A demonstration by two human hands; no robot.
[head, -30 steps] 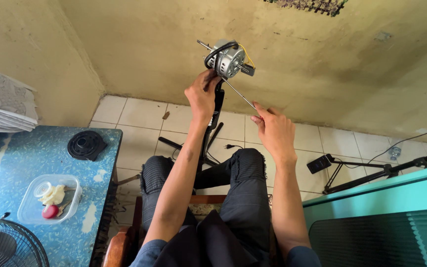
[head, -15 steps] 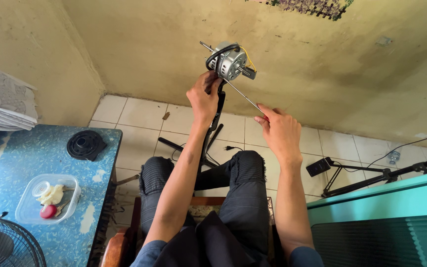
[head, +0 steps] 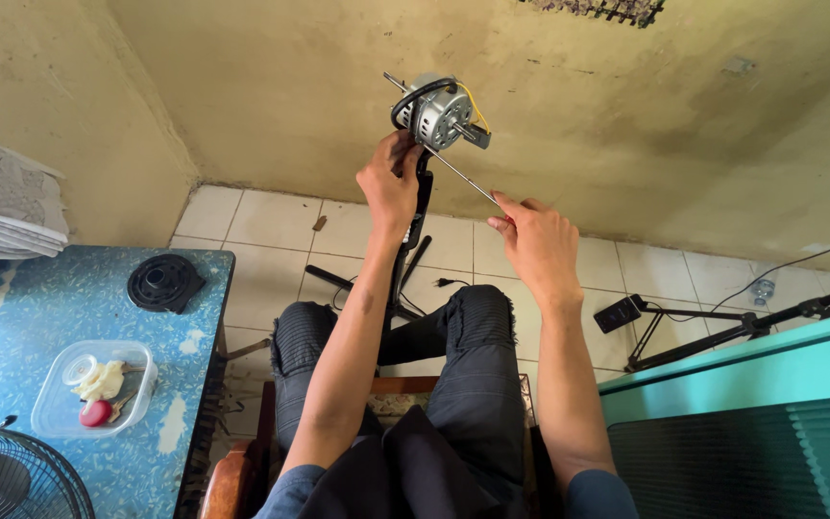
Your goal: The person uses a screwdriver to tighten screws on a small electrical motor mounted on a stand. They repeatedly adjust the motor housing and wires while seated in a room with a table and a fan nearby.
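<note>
A silver fan motor (head: pixel 437 113) with a black cable loop and yellow wires sits on top of a black stand pole (head: pixel 419 207) in front of me. My left hand (head: pixel 391 181) grips the pole just under the motor. My right hand (head: pixel 535 242) pinches the near end of a thin metal rod (head: pixel 463 176) that runs up into the motor body. I sit on a wooden chair with my knees apart, the pole between them.
A blue patterned table (head: pixel 40 317) at left holds a black round part (head: pixel 163 282) and a clear plastic tub (head: pixel 93 387) of small pieces. A fan grille (head: pixel 7 479) lies at bottom left, a teal cabinet (head: pixel 751 404) at right, black stand legs (head: pixel 722 327) on the tiled floor.
The view has shifted slightly. My right hand has drawn a little toward me along the rod. My left hand stays on the pole under the motor.
</note>
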